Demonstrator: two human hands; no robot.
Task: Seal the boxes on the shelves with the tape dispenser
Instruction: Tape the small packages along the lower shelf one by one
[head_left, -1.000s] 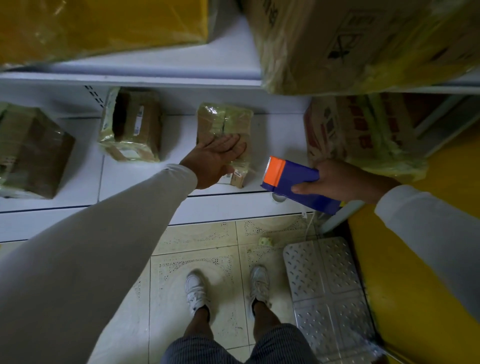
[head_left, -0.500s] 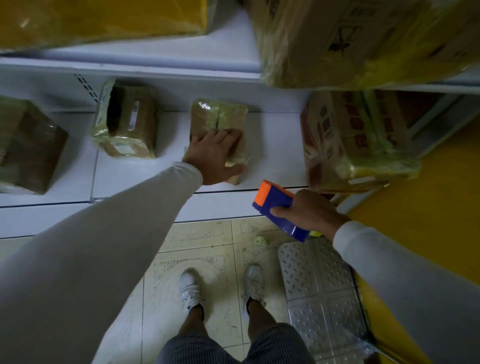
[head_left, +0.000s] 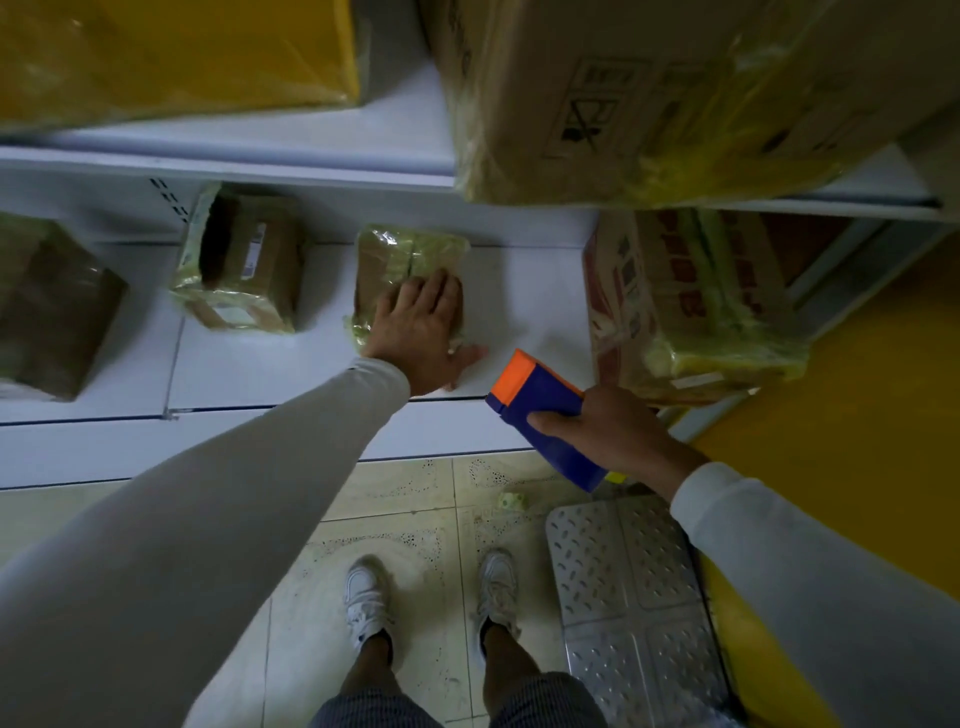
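Two hands work: left hand (head_left: 421, 332) lies flat on crinkly film-wrapped box (head_left: 405, 265), right hand (head_left: 597, 431) grips blocky plastic tape dispenser (head_left: 545, 415).

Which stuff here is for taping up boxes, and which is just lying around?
For the job:
- tape dispenser, gripped by the right hand
- small box under the left hand
- other boxes on the shelf

Just lying about:
- metal step
- crumpled scrap on the floor
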